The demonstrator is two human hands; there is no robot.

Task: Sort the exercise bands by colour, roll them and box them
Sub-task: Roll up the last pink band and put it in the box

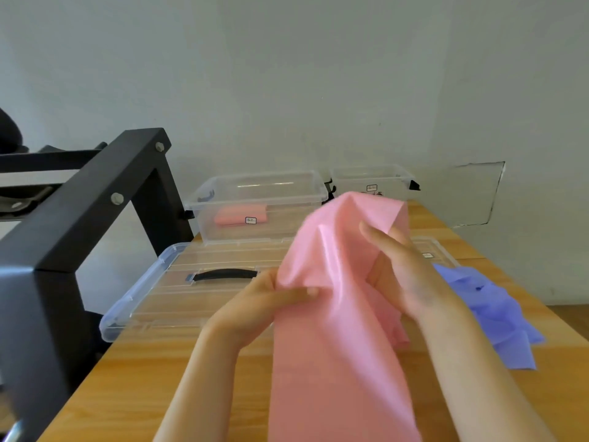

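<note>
Flanking the pink band (338,314), clear lid (153,295), blue bands (503,317)

Plain indoor room, probably a simple work or storage corner. Seen from: a bare pale wall (287,74) with a cracked square patch (475,193), a light wooden table (134,371) near it, a clear plastic box (287,218) and a second clear box (360,177) on the table, a flat clear lid (153,301) with a black handle, and a heavy bolted black metal frame (79,202) at the left.
</note>
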